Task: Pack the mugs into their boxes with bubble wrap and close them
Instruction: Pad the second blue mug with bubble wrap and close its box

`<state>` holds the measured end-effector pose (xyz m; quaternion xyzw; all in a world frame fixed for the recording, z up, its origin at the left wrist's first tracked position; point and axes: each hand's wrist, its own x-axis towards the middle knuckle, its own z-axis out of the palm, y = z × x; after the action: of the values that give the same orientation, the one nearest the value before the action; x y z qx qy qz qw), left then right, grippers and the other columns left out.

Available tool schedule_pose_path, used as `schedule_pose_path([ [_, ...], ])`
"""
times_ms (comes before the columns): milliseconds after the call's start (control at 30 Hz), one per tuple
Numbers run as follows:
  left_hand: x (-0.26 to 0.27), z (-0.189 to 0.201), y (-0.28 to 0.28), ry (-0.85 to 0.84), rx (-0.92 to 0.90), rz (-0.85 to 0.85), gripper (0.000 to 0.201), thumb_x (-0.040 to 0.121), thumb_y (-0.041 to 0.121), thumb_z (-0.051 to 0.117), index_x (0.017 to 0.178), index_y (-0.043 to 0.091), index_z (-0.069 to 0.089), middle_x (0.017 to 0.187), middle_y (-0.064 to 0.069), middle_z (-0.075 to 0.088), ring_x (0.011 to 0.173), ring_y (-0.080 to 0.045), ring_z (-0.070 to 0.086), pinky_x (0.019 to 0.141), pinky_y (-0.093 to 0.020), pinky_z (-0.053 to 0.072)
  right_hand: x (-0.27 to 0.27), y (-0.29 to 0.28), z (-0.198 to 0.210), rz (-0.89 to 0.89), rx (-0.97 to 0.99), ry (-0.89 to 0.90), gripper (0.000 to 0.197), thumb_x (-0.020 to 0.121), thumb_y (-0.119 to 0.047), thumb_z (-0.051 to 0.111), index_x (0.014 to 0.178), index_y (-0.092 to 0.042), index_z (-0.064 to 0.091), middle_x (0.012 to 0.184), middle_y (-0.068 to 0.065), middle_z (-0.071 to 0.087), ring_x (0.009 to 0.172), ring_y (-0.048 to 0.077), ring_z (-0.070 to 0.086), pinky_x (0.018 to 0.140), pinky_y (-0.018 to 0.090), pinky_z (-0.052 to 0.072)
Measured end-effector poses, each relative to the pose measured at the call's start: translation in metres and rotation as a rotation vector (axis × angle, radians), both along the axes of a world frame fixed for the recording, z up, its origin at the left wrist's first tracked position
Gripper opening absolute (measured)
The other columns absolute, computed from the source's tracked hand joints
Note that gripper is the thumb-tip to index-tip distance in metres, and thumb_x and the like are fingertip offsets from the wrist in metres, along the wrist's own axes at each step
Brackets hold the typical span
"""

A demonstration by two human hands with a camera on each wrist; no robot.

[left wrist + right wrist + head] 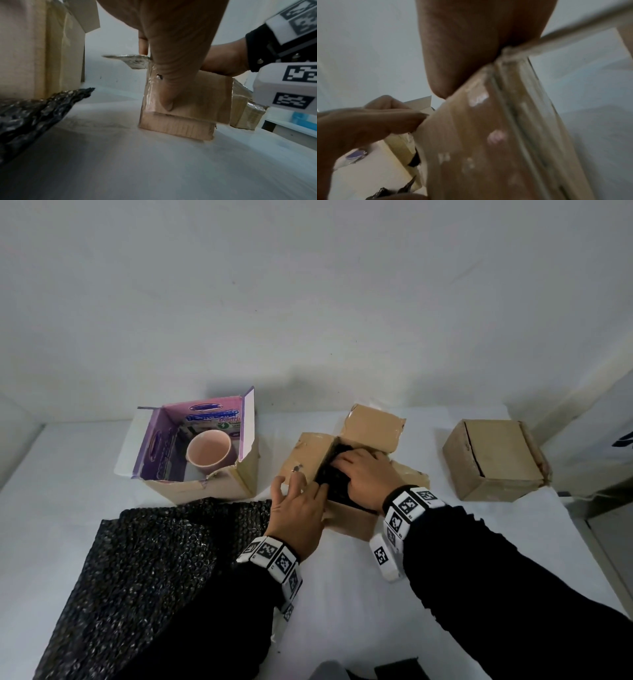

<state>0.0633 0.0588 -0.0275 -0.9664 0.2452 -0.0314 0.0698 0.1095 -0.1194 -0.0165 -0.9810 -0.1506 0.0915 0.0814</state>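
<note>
The middle cardboard box [310, 450] stands with its flaps spread. Black bubble wrap [334, 491] fills its opening, and no mug shows in it. My right hand [363, 474] lies palm-down on that wrap and presses it into the box. At the box's near left corner my left hand [298, 508] rests with spread fingers on the left flap. In the left wrist view one finger [166, 88] lies straight down the box's near wall [188, 108]. A pink mug [209, 451] stands bare in the open purple-lined box [205, 487] at the left.
A closed cardboard box [496, 460] sits at the far right. A large sheet of black bubble wrap [144, 559] lies on the white table [342, 611] at the near left. The table's right edge runs just past the closed box, and a wall stands behind.
</note>
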Motion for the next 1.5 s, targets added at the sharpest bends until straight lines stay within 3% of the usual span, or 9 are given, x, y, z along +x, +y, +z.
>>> schedule_pose_path([
  [167,0.009,0.003,-0.011,0.029,0.058,-0.018,0.046,0.079,0.055,0.061,0.11,0.021,0.055,0.115,0.001,0.051,0.124,-0.032,0.033,0.102,-0.054,0.012,0.004,0.004,0.0,0.023,-0.125,0.055,0.048,0.087,-0.029,0.048,0.135,-0.028,0.05,0.141,-0.003,0.044,0.127,0.025,0.035,0.101,0.046,0.033],
  [300,0.006,0.002,-0.004,-0.046,-0.026,-0.042,0.049,0.068,0.055,0.073,0.095,0.02,0.053,0.095,0.003,0.059,0.111,-0.028,0.045,0.097,-0.049,0.024,-0.005,-0.008,-0.003,0.015,0.253,-0.163,0.033,0.072,-0.011,0.055,0.103,-0.021,0.056,0.111,-0.001,0.056,0.099,0.023,0.049,0.085,0.043,0.044],
  [367,0.003,-0.004,0.004,-0.1,-0.083,-0.075,0.049,0.064,0.053,0.077,0.092,0.021,0.052,0.088,0.006,0.06,0.105,-0.025,0.049,0.095,-0.047,0.027,-0.011,-0.013,-0.006,0.097,0.301,-0.273,0.024,0.07,-0.008,0.052,0.089,-0.022,0.058,0.099,-0.005,0.061,0.094,0.022,0.051,0.082,0.039,0.043],
  [500,0.0,-0.009,0.01,-0.131,-0.111,-0.09,0.045,0.069,0.05,0.074,0.1,0.023,0.058,0.094,0.008,0.063,0.11,-0.024,0.046,0.096,-0.049,0.027,-0.011,-0.011,-0.01,0.161,0.225,-0.223,0.04,0.081,-0.018,0.036,0.105,-0.028,0.067,0.113,-0.009,0.066,0.11,0.019,0.053,0.088,0.037,0.037],
  [700,-0.001,-0.009,0.009,-0.139,-0.138,-0.083,0.061,0.067,0.048,0.077,0.117,0.02,0.056,0.102,0.006,0.065,0.111,-0.025,0.047,0.098,-0.05,0.025,-0.009,-0.008,-0.007,0.182,0.104,-0.161,0.045,0.084,-0.013,0.053,0.125,-0.031,0.056,0.125,-0.009,0.06,0.117,0.02,0.048,0.094,0.041,0.035],
  [867,-0.001,-0.008,0.008,-0.165,-0.156,-0.079,0.052,0.064,0.048,0.079,0.104,0.022,0.058,0.096,0.007,0.064,0.108,-0.024,0.045,0.096,-0.049,0.026,-0.009,-0.008,-0.008,0.142,0.117,-0.144,0.056,0.082,-0.01,0.052,0.134,-0.032,0.046,0.125,-0.007,0.06,0.118,0.019,0.047,0.097,0.041,0.033],
  [1133,0.002,-0.009,0.008,-0.16,-0.14,-0.089,0.046,0.066,0.049,0.076,0.097,0.021,0.057,0.093,0.007,0.063,0.108,-0.025,0.046,0.097,-0.05,0.026,-0.003,0.004,0.0,0.208,-0.072,-0.095,0.037,0.093,-0.025,0.042,0.125,-0.032,0.058,0.131,-0.003,0.046,0.12,0.024,0.036,0.102,0.042,0.027],
  [1300,0.001,-0.011,0.01,-0.168,-0.143,-0.104,0.045,0.069,0.049,0.074,0.1,0.022,0.057,0.097,0.007,0.063,0.109,-0.025,0.047,0.098,-0.05,0.026,-0.004,-0.001,-0.002,0.168,0.05,-0.086,0.048,0.084,-0.017,0.051,0.129,-0.033,0.05,0.127,-0.004,0.051,0.118,0.024,0.039,0.1,0.044,0.029],
  [1500,0.0,-0.012,0.011,-0.182,-0.161,-0.099,0.056,0.067,0.05,0.075,0.11,0.02,0.057,0.098,0.007,0.064,0.109,-0.024,0.047,0.095,-0.05,0.028,0.002,0.006,0.003,0.23,-0.122,-0.061,0.035,0.093,-0.025,0.044,0.123,-0.038,0.059,0.128,-0.003,0.042,0.12,0.025,0.032,0.105,0.048,0.023],
])
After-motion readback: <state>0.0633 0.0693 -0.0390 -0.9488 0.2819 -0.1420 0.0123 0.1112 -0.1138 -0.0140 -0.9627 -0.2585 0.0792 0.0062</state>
